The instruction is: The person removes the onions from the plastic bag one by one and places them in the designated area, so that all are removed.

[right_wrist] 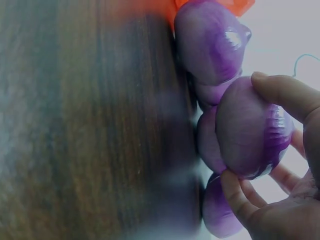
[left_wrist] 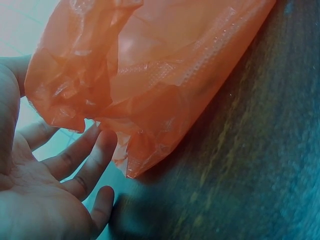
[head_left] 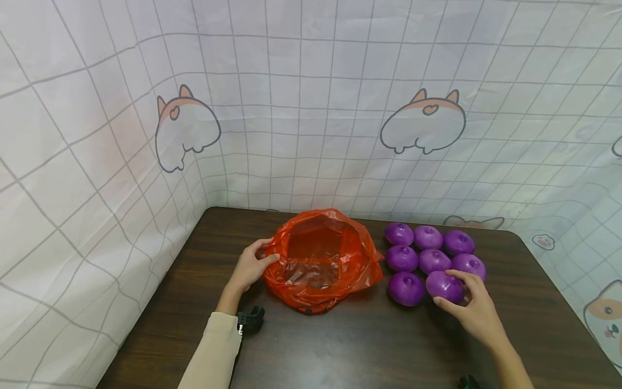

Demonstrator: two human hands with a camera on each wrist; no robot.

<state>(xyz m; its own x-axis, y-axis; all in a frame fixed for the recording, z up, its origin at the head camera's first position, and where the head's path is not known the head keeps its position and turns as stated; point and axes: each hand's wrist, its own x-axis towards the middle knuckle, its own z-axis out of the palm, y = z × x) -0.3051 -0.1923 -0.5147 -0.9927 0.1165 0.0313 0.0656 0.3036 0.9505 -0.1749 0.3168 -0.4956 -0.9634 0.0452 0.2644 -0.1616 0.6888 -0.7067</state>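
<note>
A red plastic bag (head_left: 311, 292) sits on the table with its mouth spread wide. My left hand (head_left: 250, 266) pinches the bag's left rim; the left wrist view shows the thin plastic (left_wrist: 150, 100) beside the fingers of that hand (left_wrist: 50, 170). On the right, my right hand (head_left: 473, 308) grips a purple onion (head_left: 444, 287) between thumb and fingers. That onion (right_wrist: 250, 130) appears slightly raised off the table in the right wrist view. Several other purple onions (head_left: 405, 289) sit in rows just right of the bag.
The dark wood table (head_left: 330, 346) ends at a back edge near a white grid-patterned curtain (head_left: 301, 108). The curtain also runs along the left and right sides. A black strap (head_left: 251, 319) is on my left wrist.
</note>
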